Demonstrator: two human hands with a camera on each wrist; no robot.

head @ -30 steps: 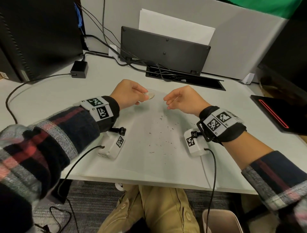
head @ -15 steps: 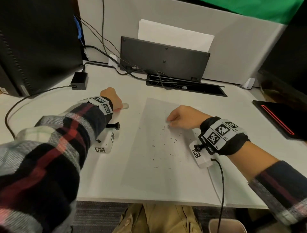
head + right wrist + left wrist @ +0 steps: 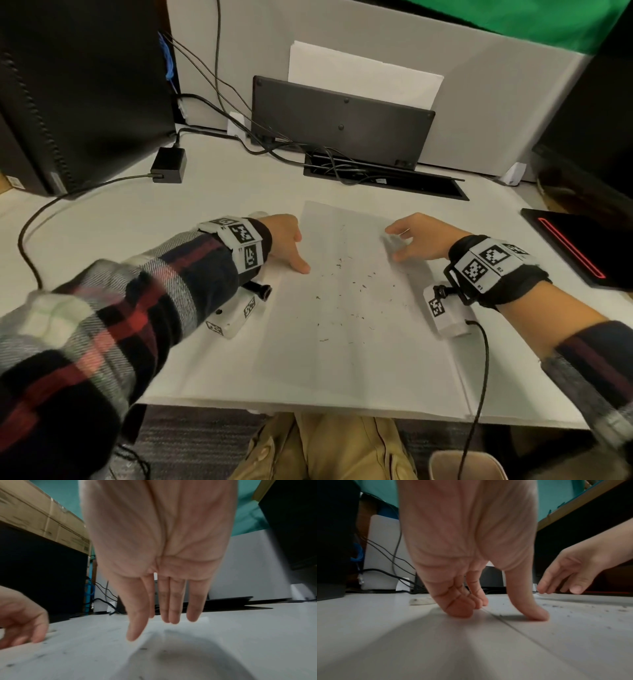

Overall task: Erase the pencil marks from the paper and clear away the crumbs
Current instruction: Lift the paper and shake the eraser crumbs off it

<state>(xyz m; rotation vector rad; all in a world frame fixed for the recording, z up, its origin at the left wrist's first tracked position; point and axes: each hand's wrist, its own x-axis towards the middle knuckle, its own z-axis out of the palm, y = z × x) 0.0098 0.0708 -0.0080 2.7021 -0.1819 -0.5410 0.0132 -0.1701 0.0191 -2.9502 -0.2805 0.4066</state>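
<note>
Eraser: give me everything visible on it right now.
The eraser is a small, flattish, off-white lump with dark smudges and specks on it. It lies on the white desk, beyond the left hand and off the paper. Nothing touches it but the desk; in the head view the hand mostly hides it.

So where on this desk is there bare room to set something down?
Bare desk lies between the black adapter and the left hand, and between the paper and the black pad. The paper's middle is strewn with crumbs; cables crowd the back.
</note>
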